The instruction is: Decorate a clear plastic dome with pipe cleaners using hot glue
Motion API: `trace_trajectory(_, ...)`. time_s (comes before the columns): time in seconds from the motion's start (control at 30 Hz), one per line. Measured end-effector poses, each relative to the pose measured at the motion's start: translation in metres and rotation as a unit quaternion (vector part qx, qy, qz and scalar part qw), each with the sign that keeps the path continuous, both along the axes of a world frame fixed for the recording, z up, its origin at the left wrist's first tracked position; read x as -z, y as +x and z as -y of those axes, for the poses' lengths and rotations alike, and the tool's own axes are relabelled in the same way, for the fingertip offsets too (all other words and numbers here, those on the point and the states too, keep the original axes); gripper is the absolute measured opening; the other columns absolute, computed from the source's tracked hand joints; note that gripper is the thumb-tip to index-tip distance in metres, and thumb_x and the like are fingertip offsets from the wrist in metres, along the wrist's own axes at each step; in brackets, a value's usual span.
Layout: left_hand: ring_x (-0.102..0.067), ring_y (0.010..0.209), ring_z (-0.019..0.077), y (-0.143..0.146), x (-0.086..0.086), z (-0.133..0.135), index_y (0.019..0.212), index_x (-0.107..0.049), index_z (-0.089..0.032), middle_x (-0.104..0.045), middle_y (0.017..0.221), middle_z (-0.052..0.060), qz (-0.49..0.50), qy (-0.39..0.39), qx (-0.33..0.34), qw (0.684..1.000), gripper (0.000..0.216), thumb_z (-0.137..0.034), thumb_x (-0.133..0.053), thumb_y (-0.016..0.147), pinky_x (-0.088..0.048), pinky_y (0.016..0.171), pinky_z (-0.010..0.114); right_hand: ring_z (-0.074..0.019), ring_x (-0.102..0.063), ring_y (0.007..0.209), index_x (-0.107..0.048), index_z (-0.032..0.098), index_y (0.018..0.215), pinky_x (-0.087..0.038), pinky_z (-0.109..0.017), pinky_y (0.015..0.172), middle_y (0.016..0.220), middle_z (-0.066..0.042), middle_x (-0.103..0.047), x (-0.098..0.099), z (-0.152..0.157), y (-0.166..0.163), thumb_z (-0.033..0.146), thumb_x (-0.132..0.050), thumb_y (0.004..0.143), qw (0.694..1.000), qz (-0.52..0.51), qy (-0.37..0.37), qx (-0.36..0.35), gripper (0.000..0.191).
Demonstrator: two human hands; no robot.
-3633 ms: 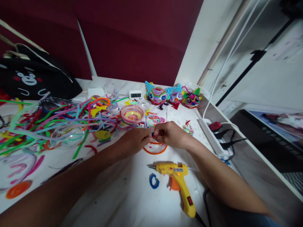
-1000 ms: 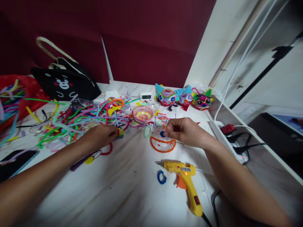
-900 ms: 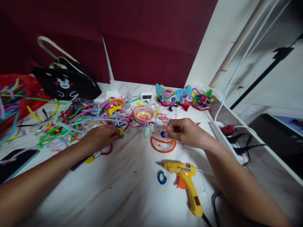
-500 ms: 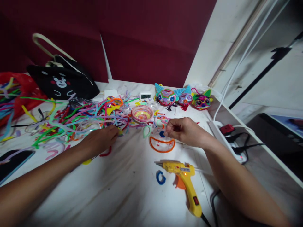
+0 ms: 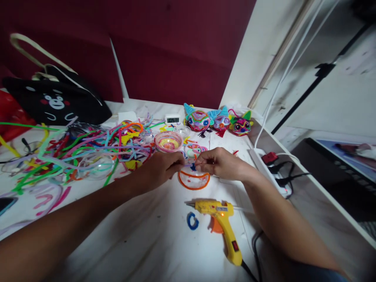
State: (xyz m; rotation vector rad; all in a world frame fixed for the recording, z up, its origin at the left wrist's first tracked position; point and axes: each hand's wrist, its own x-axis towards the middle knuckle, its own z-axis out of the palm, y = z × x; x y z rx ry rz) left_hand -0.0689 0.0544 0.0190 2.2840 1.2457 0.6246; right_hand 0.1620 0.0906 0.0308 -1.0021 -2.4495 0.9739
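Okay, beyond the hot-glue gun I've got the right hand pinching a blue pipe-cleaner piece by the orange-edged plastic dome; can't tell if the left hand grips anything. A slack pinch could drop it.

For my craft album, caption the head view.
Right hand at a small blue piece, left hand close by, yellow glue gun lying nearer.
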Motion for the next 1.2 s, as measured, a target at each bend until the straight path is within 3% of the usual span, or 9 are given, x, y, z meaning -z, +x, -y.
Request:
trace_trajectory(0.27,-0.059,0.067,0.0118,0.015,0.026,-0.017,0.084,-0.059,-0.016,-0.064,0.075,0.0,-0.004,0.112,0.069,0.991,0.015,-0.017,-0.045,0.089,-0.04,0.063,0.021,-0.0097,-0.051,0.059,-0.07,0.012,0.076,-0.035,-0.02,0.056,0.065,0.0,-0.062,0.0,-0.003,-0.002,0.014,-0.058,0.077,0.995,0.092,0.019,0.022,0.012)
trace_trajectory(0.57,-0.061,0.073,0.0153,0.016,0.043,-0.015,0.084,-0.059,-0.016,-0.065,0.078,0.003,-0.041,0.209,0.067,0.975,0.017,-0.02,-0.046,0.093,-0.043,0.066,0.025,-0.0073,-0.037,0.05,-0.067,0.016,0.062,-0.027,-0.022,0.052,0.052,0.005,-0.049,-0.002,0.007,-0.015,0.01,-0.059,0.068,0.982,0.177,0.066,0.018,0.011)
trace_trajectory(0.8,-0.059,0.068,0.0157,0.012,0.046,-0.015,0.079,-0.062,-0.015,-0.063,0.073,0.003,-0.076,0.213,0.024,0.974,0.008,-0.014,-0.055,0.084,-0.041,0.064,0.026,-0.0073,-0.037,0.049,-0.066,0.017,0.062,-0.027,-0.022,0.052,0.051,0.005,-0.047,0.001,0.005,-0.015,0.011,-0.058,0.068,0.979,0.189,0.064,0.029,0.012)
trace_trajectory(1.03,-0.056,0.064,0.0146,0.013,0.044,-0.011,0.077,-0.061,-0.016,-0.06,0.069,0.0,-0.093,0.214,0.003,0.972,0.006,-0.014,-0.056,0.081,-0.039,0.06,0.026,-0.0073,-0.044,0.052,-0.069,0.015,0.065,-0.029,-0.021,0.053,0.055,0.004,-0.056,-0.003,0.008,-0.014,0.01,-0.056,0.068,0.985,0.156,0.065,0.018,0.014)
trace_trajectory(1.2,-0.057,0.064,0.0143,0.013,0.042,-0.007,0.08,-0.062,-0.016,-0.061,0.07,0.0,-0.073,0.237,-0.002,0.969,0.003,-0.015,-0.058,0.08,-0.041,0.061,0.025,-0.0066,-0.042,0.052,-0.064,0.014,0.062,-0.029,-0.019,0.053,0.055,0.005,-0.051,-0.003,0.008,-0.014,0.008,-0.055,0.07,0.992,0.112,0.058,0.009,0.014)
